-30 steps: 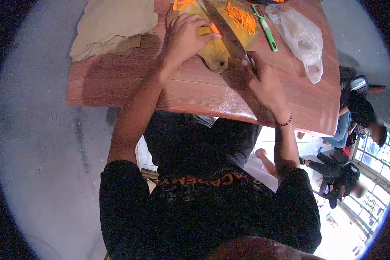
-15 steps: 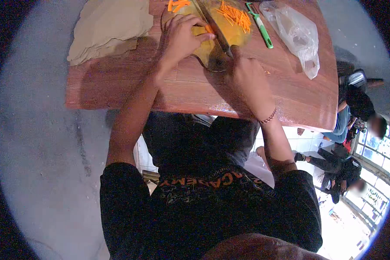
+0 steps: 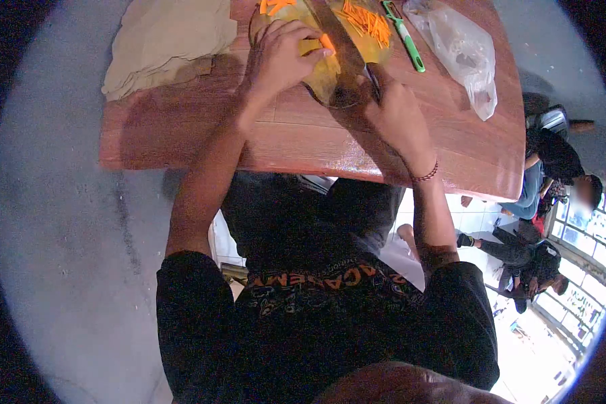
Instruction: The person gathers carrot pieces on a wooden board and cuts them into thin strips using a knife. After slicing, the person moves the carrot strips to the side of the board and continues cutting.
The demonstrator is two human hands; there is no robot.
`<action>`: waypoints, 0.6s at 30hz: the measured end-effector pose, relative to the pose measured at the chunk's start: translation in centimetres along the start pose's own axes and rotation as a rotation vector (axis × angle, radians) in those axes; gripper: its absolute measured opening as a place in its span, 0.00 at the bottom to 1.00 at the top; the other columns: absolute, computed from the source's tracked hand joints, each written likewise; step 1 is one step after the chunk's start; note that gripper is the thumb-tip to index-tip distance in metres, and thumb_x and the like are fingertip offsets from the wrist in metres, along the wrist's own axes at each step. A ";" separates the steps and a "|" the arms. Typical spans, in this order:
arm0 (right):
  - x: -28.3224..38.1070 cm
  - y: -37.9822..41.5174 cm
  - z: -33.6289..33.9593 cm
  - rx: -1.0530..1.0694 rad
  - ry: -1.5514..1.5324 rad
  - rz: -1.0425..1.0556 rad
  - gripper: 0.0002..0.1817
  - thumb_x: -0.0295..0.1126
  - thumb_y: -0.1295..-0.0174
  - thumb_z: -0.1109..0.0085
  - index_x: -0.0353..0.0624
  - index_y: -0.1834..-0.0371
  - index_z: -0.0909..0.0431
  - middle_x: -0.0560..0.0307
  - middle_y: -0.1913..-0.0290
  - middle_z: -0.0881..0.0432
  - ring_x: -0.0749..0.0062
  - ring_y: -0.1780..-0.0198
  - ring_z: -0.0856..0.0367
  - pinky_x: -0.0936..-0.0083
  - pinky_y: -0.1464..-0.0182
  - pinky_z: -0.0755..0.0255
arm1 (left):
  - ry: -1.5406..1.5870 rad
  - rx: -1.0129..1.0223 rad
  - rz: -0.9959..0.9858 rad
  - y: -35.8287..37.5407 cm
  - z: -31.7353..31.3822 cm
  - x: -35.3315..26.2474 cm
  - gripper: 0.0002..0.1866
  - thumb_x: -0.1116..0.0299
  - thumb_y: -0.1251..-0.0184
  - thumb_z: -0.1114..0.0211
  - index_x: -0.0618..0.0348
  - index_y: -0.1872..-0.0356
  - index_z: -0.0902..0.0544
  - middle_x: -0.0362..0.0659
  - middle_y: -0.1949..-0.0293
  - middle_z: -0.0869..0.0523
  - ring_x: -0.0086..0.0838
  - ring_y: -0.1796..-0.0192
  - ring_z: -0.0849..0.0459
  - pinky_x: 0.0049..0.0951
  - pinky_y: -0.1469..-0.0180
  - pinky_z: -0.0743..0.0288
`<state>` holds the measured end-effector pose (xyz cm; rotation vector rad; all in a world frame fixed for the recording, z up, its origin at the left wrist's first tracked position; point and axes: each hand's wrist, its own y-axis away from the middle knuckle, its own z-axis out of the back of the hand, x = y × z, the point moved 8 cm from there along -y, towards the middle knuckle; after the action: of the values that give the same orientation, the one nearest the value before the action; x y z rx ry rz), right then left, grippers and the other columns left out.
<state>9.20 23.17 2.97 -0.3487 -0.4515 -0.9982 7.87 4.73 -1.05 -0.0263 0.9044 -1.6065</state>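
Wooden bench (image 3: 303,145) carries everything. Beige sheets (image 3: 168,44) stacked at its far L; cutting board (image 3: 325,86) far ctr., knife & carrot on it; clear plastic bag (image 3: 459,57) crumpled at R. R hand (image 3: 400,121) near board's close end, grip clamped on knife (image 3: 345,44) handle. L hand (image 3: 286,57) over board's L side, grip closed on carrot pc (image 3: 327,44) btwn thumb & fingers. Blade runs diag. across board, just R of pc; can't tell if touching. Peeler w/ green handle (image 3: 407,44) lies btwn board & bag. Carrot shreds (image 3: 367,23) piled R of blade; few thicker carrot sticks (image 3: 276,7) at board's far L, beyond L hand.
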 end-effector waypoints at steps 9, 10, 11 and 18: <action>0.3 0.6 0.1 0.031 -0.014 0.010 0.16 0.35 0.37 0.43 0.35 0.50 0.24 0.28 0.69 0.18 0.32 0.63 0.18 0.45 0.60 0.23 | -0.058 -0.007 -0.011 0.2 0.0 -0.1 0.19 0.50 0.45 0.26 0.50 0.58 0.12 0.43 0.54 0.14 0.42 0.47 0.18 0.42 0.41 0.28; 0.2 0.6 0.0 0.045 -0.012 -0.007 0.17 0.34 0.38 0.42 0.35 0.50 0.24 0.28 0.69 0.18 0.32 0.63 0.18 0.44 0.60 0.23 | -0.054 -0.016 -0.001 0.2 -0.1 0.1 0.19 0.49 0.45 0.26 0.50 0.58 0.12 0.43 0.55 0.14 0.43 0.47 0.18 0.43 0.42 0.27; 0.1 0.7 -0.1 0.047 -0.012 -0.006 0.17 0.34 0.38 0.42 0.35 0.50 0.24 0.28 0.69 0.18 0.32 0.63 0.18 0.44 0.60 0.23 | -0.055 -0.016 0.001 0.2 -0.3 0.3 0.19 0.49 0.45 0.26 0.50 0.58 0.12 0.43 0.55 0.14 0.43 0.47 0.18 0.43 0.42 0.27; 0.4 1.0 -0.2 0.091 -0.007 -0.042 0.20 0.35 0.33 0.46 0.34 0.42 0.26 0.26 0.62 0.19 0.32 0.54 0.20 0.48 0.55 0.26 | -0.042 -0.005 -0.022 0.0 -0.1 0.1 0.20 0.48 0.46 0.26 0.50 0.60 0.12 0.45 0.59 0.14 0.45 0.52 0.17 0.44 0.45 0.26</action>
<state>10.25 23.26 2.93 -0.2622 -0.5109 -1.0135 7.76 4.66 -1.17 -0.0735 0.8783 -1.6185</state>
